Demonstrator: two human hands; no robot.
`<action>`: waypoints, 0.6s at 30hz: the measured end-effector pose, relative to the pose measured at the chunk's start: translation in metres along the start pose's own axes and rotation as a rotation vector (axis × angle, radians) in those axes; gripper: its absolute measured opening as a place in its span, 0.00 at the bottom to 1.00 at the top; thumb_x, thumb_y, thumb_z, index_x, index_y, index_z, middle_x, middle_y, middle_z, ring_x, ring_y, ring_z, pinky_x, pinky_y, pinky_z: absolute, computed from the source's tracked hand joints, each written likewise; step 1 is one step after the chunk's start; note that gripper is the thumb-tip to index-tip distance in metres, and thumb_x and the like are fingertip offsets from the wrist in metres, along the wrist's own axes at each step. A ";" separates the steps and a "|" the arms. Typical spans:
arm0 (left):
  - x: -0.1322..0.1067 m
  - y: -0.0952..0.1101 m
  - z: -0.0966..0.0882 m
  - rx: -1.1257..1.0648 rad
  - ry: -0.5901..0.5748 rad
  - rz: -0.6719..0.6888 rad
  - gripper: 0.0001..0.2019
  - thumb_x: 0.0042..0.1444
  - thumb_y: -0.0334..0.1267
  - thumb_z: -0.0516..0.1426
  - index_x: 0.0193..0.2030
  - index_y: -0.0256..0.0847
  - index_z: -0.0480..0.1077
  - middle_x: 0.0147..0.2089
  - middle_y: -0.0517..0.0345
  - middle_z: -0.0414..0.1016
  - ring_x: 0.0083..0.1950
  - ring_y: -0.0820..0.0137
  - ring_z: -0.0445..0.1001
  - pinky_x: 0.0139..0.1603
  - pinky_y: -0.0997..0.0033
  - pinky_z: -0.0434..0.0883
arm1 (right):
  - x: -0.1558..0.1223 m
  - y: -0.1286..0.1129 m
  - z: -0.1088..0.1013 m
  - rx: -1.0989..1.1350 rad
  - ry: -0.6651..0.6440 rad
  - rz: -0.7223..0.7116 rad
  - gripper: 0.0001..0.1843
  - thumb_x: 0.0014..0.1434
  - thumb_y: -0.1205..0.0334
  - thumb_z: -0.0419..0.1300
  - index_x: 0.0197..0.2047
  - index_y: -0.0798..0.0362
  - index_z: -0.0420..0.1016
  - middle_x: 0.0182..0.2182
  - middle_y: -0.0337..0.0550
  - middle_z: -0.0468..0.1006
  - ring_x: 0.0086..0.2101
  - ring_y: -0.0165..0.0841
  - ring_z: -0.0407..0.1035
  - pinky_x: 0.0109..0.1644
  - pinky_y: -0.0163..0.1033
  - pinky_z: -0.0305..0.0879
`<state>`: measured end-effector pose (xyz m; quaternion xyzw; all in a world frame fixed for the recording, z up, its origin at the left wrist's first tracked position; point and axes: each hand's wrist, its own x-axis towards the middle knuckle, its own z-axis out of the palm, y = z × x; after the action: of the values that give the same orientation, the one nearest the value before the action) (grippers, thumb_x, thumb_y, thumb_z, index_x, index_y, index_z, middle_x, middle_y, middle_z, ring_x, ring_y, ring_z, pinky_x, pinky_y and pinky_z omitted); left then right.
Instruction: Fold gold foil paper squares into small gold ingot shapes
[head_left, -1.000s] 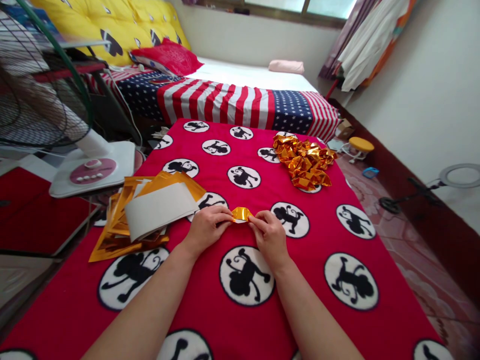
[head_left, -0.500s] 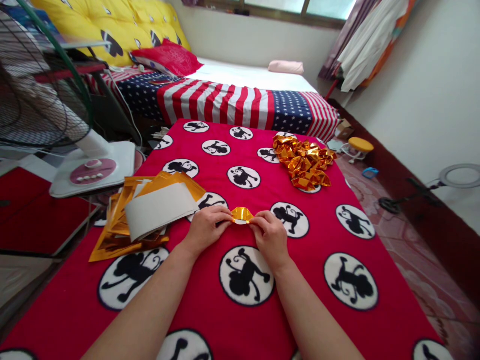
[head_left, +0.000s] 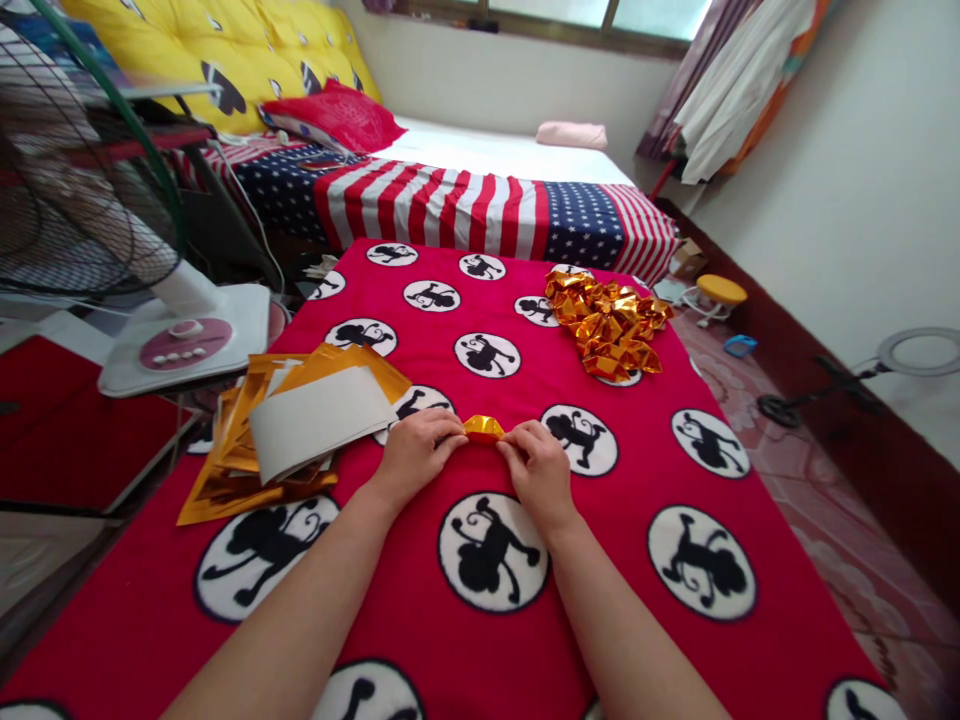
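Observation:
Between my two hands is a small piece of folded gold foil paper, shiny and raised in the middle. My left hand pinches its left end, thumb against fingers. The right end is pinched by my right hand in the same way. My fingertips hide both ends of the foil. To the left of my left hand lies a loose stack of gold foil sheets, with a pale, plain-backed sheet on top. A heap of folded gold foil pieces sits at the far right of the table.
A red cloth with monkey circles covers the table. At the left stands a fan on a white base. Beyond the table is a bed with a flag-patterned cover. A yellow stool and a ring light stand at the right.
The foil piece has tilted or folded further, so the pale strip at its near edge no longer shows. Both hands stay in nearly the same place, still pinching its ends.

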<state>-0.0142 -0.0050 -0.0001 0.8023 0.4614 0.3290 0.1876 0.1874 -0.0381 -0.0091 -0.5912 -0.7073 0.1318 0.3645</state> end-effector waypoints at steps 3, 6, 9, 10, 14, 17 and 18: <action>0.004 0.002 0.002 0.040 -0.009 -0.061 0.07 0.59 0.38 0.58 0.34 0.42 0.76 0.39 0.58 0.79 0.41 0.68 0.76 0.44 0.69 0.69 | 0.004 -0.003 0.001 -0.024 0.002 0.055 0.06 0.61 0.64 0.59 0.32 0.51 0.76 0.32 0.40 0.75 0.32 0.32 0.67 0.37 0.36 0.60; 0.008 0.003 0.003 0.088 -0.018 -0.092 0.08 0.60 0.39 0.57 0.34 0.41 0.76 0.38 0.57 0.79 0.40 0.68 0.76 0.42 0.69 0.68 | 0.007 -0.005 0.001 -0.062 -0.003 0.091 0.07 0.61 0.64 0.59 0.31 0.51 0.75 0.31 0.40 0.75 0.30 0.31 0.67 0.35 0.36 0.58; 0.010 0.004 0.004 0.117 -0.013 -0.110 0.08 0.59 0.39 0.57 0.33 0.42 0.76 0.36 0.57 0.79 0.38 0.68 0.75 0.40 0.69 0.68 | 0.009 -0.006 0.002 -0.103 -0.005 0.108 0.07 0.61 0.63 0.58 0.31 0.51 0.75 0.29 0.39 0.75 0.30 0.31 0.67 0.35 0.36 0.57; 0.011 0.004 0.005 0.125 -0.010 -0.114 0.08 0.59 0.39 0.57 0.33 0.42 0.76 0.36 0.57 0.79 0.38 0.68 0.75 0.40 0.69 0.68 | 0.009 -0.006 0.003 -0.112 -0.004 0.111 0.07 0.61 0.63 0.58 0.31 0.50 0.75 0.30 0.39 0.75 0.30 0.31 0.67 0.35 0.36 0.57; 0.013 0.004 0.006 0.158 -0.010 -0.132 0.08 0.59 0.40 0.57 0.33 0.42 0.76 0.36 0.57 0.79 0.38 0.67 0.76 0.39 0.69 0.67 | 0.010 -0.005 0.005 -0.131 0.000 0.123 0.06 0.61 0.64 0.58 0.33 0.50 0.74 0.31 0.39 0.76 0.31 0.32 0.68 0.36 0.36 0.56; 0.014 0.005 0.007 0.190 -0.010 -0.148 0.08 0.58 0.40 0.57 0.33 0.42 0.76 0.36 0.57 0.79 0.37 0.67 0.76 0.39 0.69 0.67 | 0.011 -0.005 0.006 -0.138 -0.008 0.143 0.04 0.60 0.64 0.58 0.33 0.51 0.73 0.32 0.40 0.77 0.31 0.32 0.69 0.36 0.36 0.57; 0.014 0.005 0.007 0.200 -0.010 -0.152 0.08 0.58 0.40 0.57 0.32 0.42 0.76 0.35 0.57 0.79 0.37 0.67 0.76 0.38 0.69 0.67 | 0.012 -0.005 0.006 -0.144 -0.010 0.150 0.04 0.60 0.64 0.58 0.33 0.51 0.73 0.32 0.40 0.77 0.31 0.32 0.69 0.36 0.36 0.57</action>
<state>-0.0008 0.0049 0.0028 0.7813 0.5506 0.2620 0.1332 0.1792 -0.0268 -0.0063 -0.6665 -0.6704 0.1106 0.3068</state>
